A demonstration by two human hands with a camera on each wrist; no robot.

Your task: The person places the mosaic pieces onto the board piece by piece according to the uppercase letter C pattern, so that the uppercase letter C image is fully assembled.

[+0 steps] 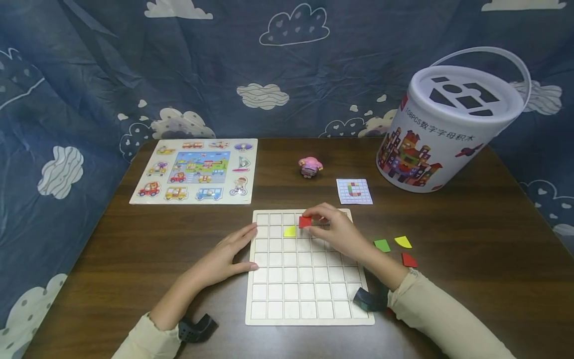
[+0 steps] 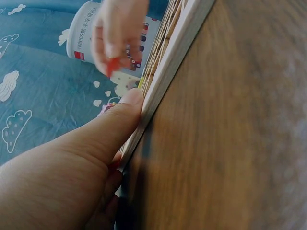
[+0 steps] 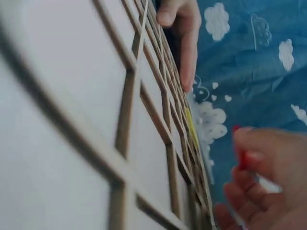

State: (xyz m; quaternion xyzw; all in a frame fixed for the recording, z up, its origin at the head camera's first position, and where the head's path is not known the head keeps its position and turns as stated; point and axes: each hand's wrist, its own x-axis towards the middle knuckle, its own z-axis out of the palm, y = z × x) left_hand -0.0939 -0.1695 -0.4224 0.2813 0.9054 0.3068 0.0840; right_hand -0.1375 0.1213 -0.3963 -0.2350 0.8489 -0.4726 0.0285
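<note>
My right hand [image 1: 336, 229] pinches a small red tile [image 1: 305, 222] between thumb and fingers, just over the upper part of a white grid board [image 1: 291, 275]. A yellow tile [image 1: 289, 231] with one rounded corner lies in a cell to the left of the red one. At the board's left edge my left hand [image 1: 228, 255] rests with fairly straight fingers, its fingertips and thumb touching the frame. The left wrist view has the thumb [image 2: 117, 122] against the board's side. In the right wrist view the red tile [image 3: 242, 158] is partly covered by fingers.
Right of the board lie loose green [image 1: 382, 245], yellow [image 1: 403, 242] and red [image 1: 409, 260] tiles. Behind it are a pattern card [image 1: 355, 191], a pink toy figure [image 1: 310, 167], a picture puzzle board [image 1: 152, 187] and a white lidded bucket [image 1: 430, 129].
</note>
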